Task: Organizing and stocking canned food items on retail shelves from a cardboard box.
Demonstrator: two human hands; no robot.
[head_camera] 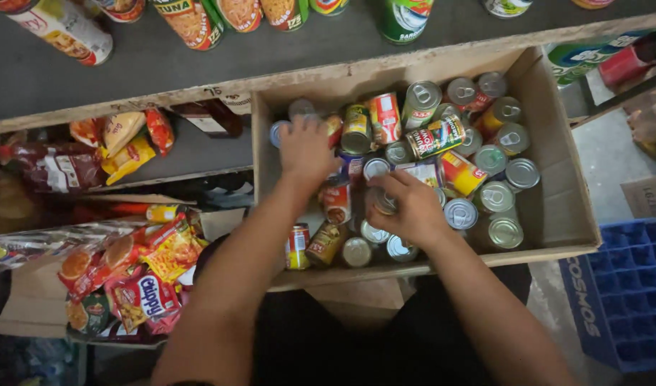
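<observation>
Head view, looking down on your two bare forearms.

Cardboard box [556,207]: open-topped, resting against the shelf edge, about half filled with tin cans. Some stand upright showing silver pull-tab lids, others lie on their sides showing coloured labels. The near wall cuts off the bottoms of the front row.

Your left hand [306,150]: reaches to the far left corner of the box, palm down, fingers spread and curled onto the cans there. The hand covers whatever it touches, so you cannot tell from here whether it grips one.

Your right hand [410,207]: sits in the middle of the box, fingers closed round a small tin can [381,201]. Only its silver top edge shows at your thumb; the label is hidden.

Loose silver-topped cans [503,193]: a group just right of that hand, upright, touching one another.

Upper shelf [270,53]: dark surface with a row of cans and jars, their tops cut off by the frame.

Snack packets [138,282]: orange and red, stacked at lower left, partly in shadow.

Blue plastic crate [628,286]: lower right, cut off by the frame edge.
</observation>
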